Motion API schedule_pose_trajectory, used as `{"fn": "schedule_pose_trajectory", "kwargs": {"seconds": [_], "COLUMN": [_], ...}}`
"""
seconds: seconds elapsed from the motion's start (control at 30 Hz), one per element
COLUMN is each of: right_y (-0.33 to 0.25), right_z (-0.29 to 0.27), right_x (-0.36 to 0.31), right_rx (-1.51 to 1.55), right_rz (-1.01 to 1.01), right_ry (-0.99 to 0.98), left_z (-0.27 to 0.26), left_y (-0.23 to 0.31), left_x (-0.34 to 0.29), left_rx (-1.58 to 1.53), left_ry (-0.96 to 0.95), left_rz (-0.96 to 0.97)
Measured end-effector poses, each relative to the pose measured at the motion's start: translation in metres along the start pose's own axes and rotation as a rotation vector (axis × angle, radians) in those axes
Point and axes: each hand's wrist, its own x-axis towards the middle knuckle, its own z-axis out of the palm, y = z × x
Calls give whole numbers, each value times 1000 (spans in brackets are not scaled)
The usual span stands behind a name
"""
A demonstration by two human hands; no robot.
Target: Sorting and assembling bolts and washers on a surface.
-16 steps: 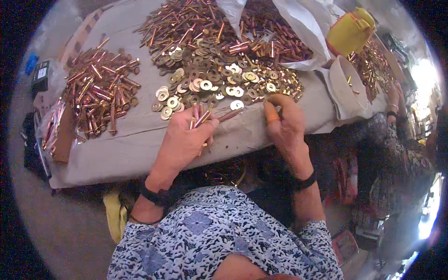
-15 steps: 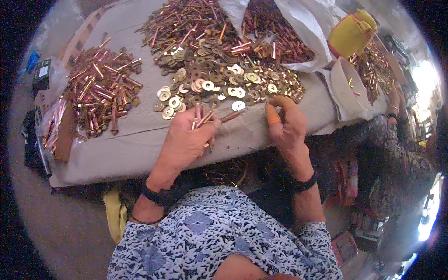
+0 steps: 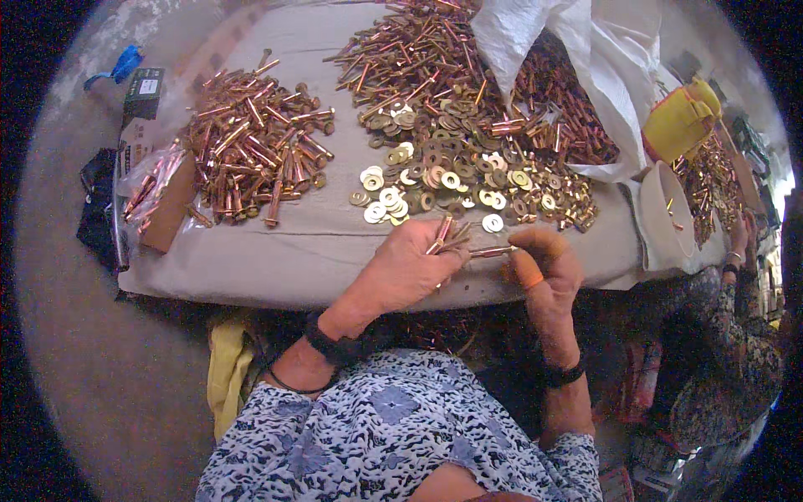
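Observation:
Several copper-coloured bolts (image 3: pixel 442 236) stick out of my left hand (image 3: pixel 403 272), which is closed around them above the table's near edge. One long bolt (image 3: pixel 488 252) points from it toward my right hand (image 3: pixel 554 280). There my thumb, wrapped in an orange band, and forefinger pinch together at the bolt's tip. Something small and pale shows between these fingertips, too small to make out. Just beyond both hands spreads a heap of flat brass-coloured washers (image 3: pixel 452 180), with one loose washer (image 3: pixel 493 222) close to my fingers.
A bolt pile (image 3: pixel 259 146) lies left, beside a cardboard box (image 3: pixel 170 205) with bagged bolts. Farther back are more bolts (image 3: pixel 410 63) and an open white sack (image 3: pixel 606 84). At right stand a white bowl (image 3: pixel 665 213) and a yellow red-edged object (image 3: pixel 682 121). Another person's hand (image 3: pixel 739 238) is beyond.
My right hand has moved from the washers' edge to the tip of the long bolt, its fingertips now pinched. The whole view has shifted, so the table sits farther right.

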Motion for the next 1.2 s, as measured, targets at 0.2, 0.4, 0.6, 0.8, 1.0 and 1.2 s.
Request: {"fn": "schedule_pose_trajectory", "kwargs": {"seconds": [0.2, 0.4, 0.6, 0.8, 1.0, 1.2], "right_y": [1, -8, -11, -6, -6, -9], "right_z": [4, 3, 4, 2, 1, 4], "right_x": [-5, -5, -3, -2, -3, -7], "right_rx": [-34, 287, 180, -61, -103, 169], "right_rz": [-27, 76, 96, -14, -7, 52], "right_ry": [-1, -83, -17, 21, 9, -44], "left_z": [0, 0, -2, 0, 0, -4], "left_y": [-4, -9, -3, -8, -9, 2], "left_x": [0, 3, 2, 1, 0, -3], "left_rx": [55, 81, 104, 46, 30, 5], "left_ry": [-3, -5, -11, 13, 26, -55], "left_rz": [19, 68, 27, 53, 76, -30]}}
